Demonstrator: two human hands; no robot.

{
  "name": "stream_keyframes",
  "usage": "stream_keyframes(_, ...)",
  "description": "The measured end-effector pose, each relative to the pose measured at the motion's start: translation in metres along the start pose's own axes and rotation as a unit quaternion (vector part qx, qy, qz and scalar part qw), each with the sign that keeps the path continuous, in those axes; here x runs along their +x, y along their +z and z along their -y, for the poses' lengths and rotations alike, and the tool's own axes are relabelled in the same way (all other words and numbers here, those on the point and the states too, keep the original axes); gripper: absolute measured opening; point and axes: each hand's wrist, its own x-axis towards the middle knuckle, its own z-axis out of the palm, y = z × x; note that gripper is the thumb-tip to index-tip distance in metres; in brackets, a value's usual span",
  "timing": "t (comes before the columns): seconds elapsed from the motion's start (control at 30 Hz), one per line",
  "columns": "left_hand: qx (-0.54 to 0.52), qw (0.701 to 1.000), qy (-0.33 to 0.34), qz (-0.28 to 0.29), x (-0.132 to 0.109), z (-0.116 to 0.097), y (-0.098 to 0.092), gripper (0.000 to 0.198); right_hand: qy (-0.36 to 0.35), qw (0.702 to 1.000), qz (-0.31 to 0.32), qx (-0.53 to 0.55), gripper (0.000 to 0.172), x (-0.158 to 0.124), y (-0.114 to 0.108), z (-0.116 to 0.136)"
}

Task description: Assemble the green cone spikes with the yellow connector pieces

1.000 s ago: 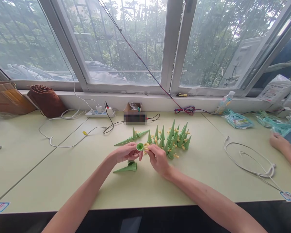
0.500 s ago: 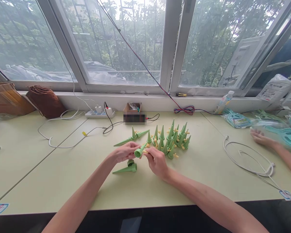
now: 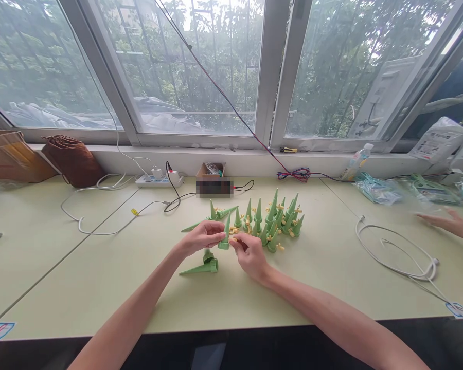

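Between my two hands a green plastic watering spike (image 3: 225, 236) stands point up, a little above the table. My left hand (image 3: 203, 236) pinches its left side. The closed fingers of my right hand (image 3: 249, 253) grip a small yellow valve (image 3: 233, 237) at the spike's right side; whether it is fixed in the spike I cannot tell. Just beyond, several green spikes (image 3: 273, 221) with yellow valves stand upright in a cluster. Nearer to me lies a loose green spike (image 3: 201, 267) on its side, beside another green piece (image 3: 208, 256). More spikes (image 3: 210, 218) lie behind my left hand.
A power strip (image 3: 154, 180), a small open box (image 3: 211, 170) and a coiled cable (image 3: 295, 174) line the window side. At the right, another person's hand (image 3: 449, 224) is near bagged teal items (image 3: 378, 189). A white cable (image 3: 395, 252) loops on the table.
The held spike has turned from tilted, its open end toward me, to upright. At the right, the other person's hand has moved and the large teal item by it is gone from view.
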Motion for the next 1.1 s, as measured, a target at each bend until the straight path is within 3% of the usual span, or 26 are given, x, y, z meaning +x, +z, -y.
stream_keyframes(0.17,0.104,0.992,0.071,-0.032,0.000,-0.005,0.005,0.037,0.094,0.992,0.022,0.077,0.032,0.001,-0.001,-0.003)
stream_keyframes(0.3,0.216,0.965,0.125,-0.079,0.000,-0.009,0.008,0.031,0.159,0.976,0.031,0.145,0.037,0.004,0.001,-0.006)
stream_keyframes(0.4,0.236,0.957,0.144,-0.086,0.003,-0.006,0.009,0.028,0.197,0.962,0.030,0.186,0.039,0.005,0.003,-0.004)
stream_keyframes(0.5,0.207,0.960,0.144,-0.123,0.006,-0.003,0.009,0.030,0.186,0.966,0.002,0.182,0.038,0.006,0.004,0.000)
stream_keyframes(0.67,0.121,0.968,0.107,-0.190,0.006,-0.006,0.009,0.045,0.086,0.993,-0.044,0.063,0.033,0.005,-0.001,0.000)
stream_keyframes(0.77,0.092,0.980,0.055,-0.166,0.004,-0.009,0.008,0.050,0.032,0.998,-0.046,0.000,0.032,0.006,-0.005,-0.002)
stream_keyframes(0.9,0.063,0.996,-0.014,-0.064,0.001,-0.011,0.009,0.050,-0.024,0.998,-0.043,-0.051,0.031,0.007,-0.006,-0.003)
stream_keyframes(1.0,0.030,0.999,-0.017,-0.022,-0.001,-0.011,0.010,0.044,-0.030,0.998,-0.030,-0.049,0.030,0.007,-0.005,-0.002)
stream_keyframes(1.1,0.003,1.000,-0.003,-0.021,-0.001,-0.009,0.011,0.036,-0.018,0.999,-0.020,-0.030,0.028,0.007,-0.006,0.000)
